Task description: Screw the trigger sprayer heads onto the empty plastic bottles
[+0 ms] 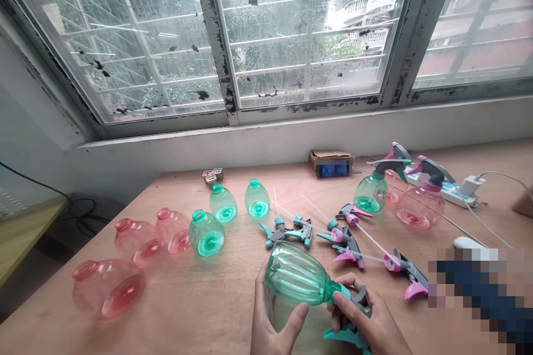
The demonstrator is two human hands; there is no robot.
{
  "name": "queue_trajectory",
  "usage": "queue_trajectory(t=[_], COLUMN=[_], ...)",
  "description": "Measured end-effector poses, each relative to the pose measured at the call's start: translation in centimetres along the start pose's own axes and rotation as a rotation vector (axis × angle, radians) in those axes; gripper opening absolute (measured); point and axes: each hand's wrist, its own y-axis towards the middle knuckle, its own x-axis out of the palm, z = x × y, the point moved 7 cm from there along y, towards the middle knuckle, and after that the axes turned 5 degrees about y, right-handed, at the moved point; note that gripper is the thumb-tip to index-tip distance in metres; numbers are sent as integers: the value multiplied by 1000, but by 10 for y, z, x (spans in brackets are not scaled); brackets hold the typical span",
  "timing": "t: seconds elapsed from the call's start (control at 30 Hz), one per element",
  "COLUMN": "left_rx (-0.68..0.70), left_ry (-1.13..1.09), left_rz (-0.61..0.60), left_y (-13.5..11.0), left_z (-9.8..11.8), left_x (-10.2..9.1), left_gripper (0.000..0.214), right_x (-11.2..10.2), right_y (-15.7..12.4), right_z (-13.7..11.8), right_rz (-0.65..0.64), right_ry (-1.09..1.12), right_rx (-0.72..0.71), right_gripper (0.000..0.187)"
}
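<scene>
My left hand (272, 319) cups the body of a green spray bottle (295, 277) that lies tilted, its base pointing up and away. My right hand (366, 324) is wrapped round the grey and teal trigger head (353, 316) fitted on that bottle's neck. Just beyond my hands lie several loose spray heads (333, 236) with long white dip tubes, some teal, some pink.
Three empty green bottles (207, 233) and three pink ones (137, 238) lie on the wooden table (200, 310) to the left. Assembled spray bottles (372, 188) stand at the back right by a power strip (453, 191) and a small cardboard box (332, 163).
</scene>
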Motion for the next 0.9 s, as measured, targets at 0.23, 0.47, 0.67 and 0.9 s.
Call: queue_trajectory(t=[0.23, 0.47, 0.67, 0.9], left_rx=[-39, -6, -6, -62], left_ry=[-11, -18, -18, -6], left_rz=[44, 18, 24, 75], left_y=[3, 9, 5, 5], left_z=[-5, -15, -8, -3], left_x=[-5, -4, -2, -6], left_gripper=[85, 89, 80, 77], right_x=[2, -4, -2, 1], right_y=[-2, 1, 1, 0], right_z=[-1, -3, -1, 0], right_rz=[7, 52, 51, 11], right_ry=[-67, -1, -35, -158], right_rx=[12, -22, -13, -22], right_gripper=[47, 46, 46, 47])
